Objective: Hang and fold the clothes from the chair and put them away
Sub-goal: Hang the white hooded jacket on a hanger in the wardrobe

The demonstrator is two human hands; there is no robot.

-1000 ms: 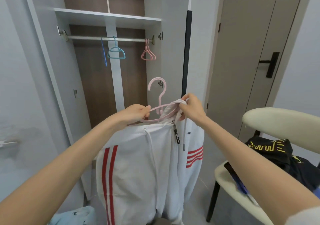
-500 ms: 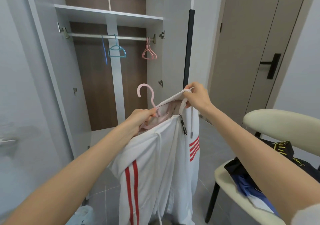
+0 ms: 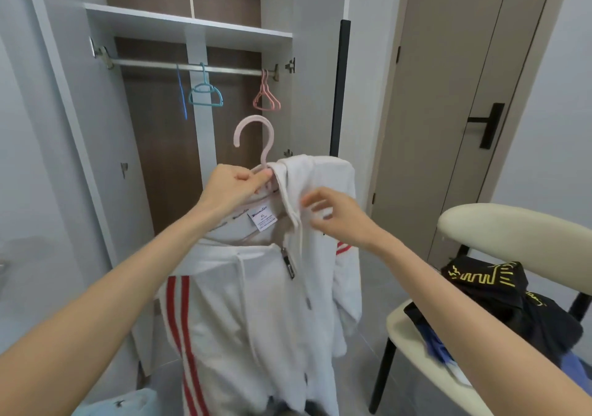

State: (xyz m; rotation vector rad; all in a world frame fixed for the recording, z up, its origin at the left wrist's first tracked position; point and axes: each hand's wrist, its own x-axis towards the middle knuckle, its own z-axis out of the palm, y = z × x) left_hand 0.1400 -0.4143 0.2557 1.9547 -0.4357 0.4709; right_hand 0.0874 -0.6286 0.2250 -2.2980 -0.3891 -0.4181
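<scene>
So the left hand (image 3: 237, 185) has its fingers curled round the neck of a pink hanger (image 3: 254, 140), right under the hook, and holds it up below the wardrobe rail (image 3: 192, 68) and in front of it. The white jacket with red stripes (image 3: 256, 303) is draped on that hanger, collar label facing up, one shoulder over the hanger's right end, and the rest hangs straight down under the rail. The right hand (image 3: 339, 217) is at the jacket's front edge, a bit lower than the left one, with its fingers half curled. It's blurry, so I honestly can't tell if it's pinching the fabric or just brushing it.

On the rail itself there's a teal hanger (image 3: 205, 93), a thin blue one (image 3: 182, 95) to its left, and a couple of pink hangers (image 3: 266, 98) at the right end. Way off to the right of the rail and lower is the cream chair (image 3: 487, 223), with a black top with yellow print (image 3: 496, 294) and something blue (image 3: 439, 345) piled on the seat.
</scene>
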